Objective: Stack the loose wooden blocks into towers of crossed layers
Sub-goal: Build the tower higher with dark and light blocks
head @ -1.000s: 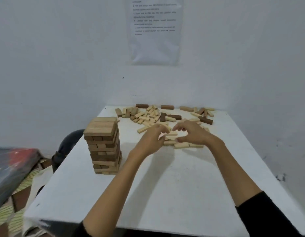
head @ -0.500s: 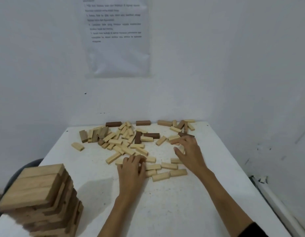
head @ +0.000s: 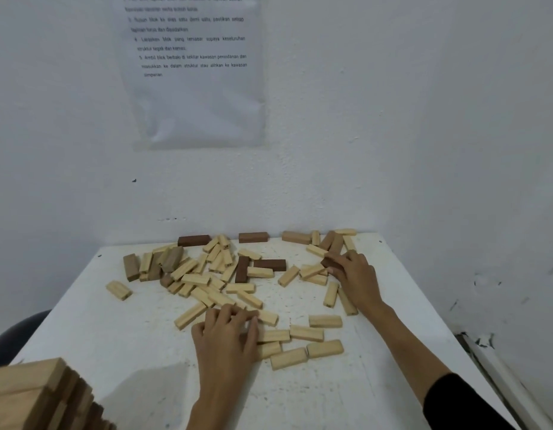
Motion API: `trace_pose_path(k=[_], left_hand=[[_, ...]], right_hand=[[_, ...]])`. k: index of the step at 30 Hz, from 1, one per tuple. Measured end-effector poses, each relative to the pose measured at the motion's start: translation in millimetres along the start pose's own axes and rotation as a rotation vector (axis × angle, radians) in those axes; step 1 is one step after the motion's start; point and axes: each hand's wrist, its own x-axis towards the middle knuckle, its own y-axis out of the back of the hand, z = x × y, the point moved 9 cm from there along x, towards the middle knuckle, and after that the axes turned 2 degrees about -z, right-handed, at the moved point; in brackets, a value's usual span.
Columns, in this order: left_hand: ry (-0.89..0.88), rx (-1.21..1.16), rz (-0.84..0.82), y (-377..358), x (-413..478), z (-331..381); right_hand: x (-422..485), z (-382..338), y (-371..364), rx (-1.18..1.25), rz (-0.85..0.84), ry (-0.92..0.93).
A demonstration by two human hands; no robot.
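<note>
Loose wooden blocks (head: 206,274), pale and dark, lie scattered over the far half of the white table (head: 144,352). A stacked tower (head: 42,395) of crossed layers stands at the near left corner, cut off by the frame edge. My left hand (head: 227,339) rests palm down on pale blocks in the middle, fingers curled over one. My right hand (head: 355,274) reaches to the far right and its fingers close on a dark brown block (head: 331,262). A small flat group of pale blocks (head: 306,342) lies between my hands.
The table sits in a corner of white walls. A printed sheet (head: 194,69) hangs on the back wall. A dark round seat (head: 17,333) shows beyond the table's left edge. The right table edge runs close to the side wall.
The view has moved closer and to the right, pushing the tower into the bottom left corner. My right hand has reached farther back to the dark block. My left hand stays on the pale blocks.
</note>
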Motion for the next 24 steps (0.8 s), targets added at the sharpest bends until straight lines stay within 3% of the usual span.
trace_pose_path(k=[4, 7, 9, 14, 19, 24], left_hand=[[-0.056, 0.059, 0.016, -5, 6, 2], [-0.048, 0.038, 0.01, -8, 4, 0], [-0.063, 0.044, 0.016, -9, 4, 1], [-0.071, 0.042, 0.011, -10, 3, 4], [-0.073, 0.066, -0.011, -13, 3, 2], [-0.072, 0.067, -0.028, -15, 4, 0]], right_hand=[[-1, 1, -1, 0.03, 0.016, -0.012], [-2, -13, 14, 0.225, 0.154, 0.009], [5, -35, 18, 0.331, 0.158, 0.067], [25, -106, -10, 0.308, -0.096, 0.257], [26, -131, -47, 0.182, -0.347, 0.334], [22, -125, -55, 0.162, -0.44, 0.361]])
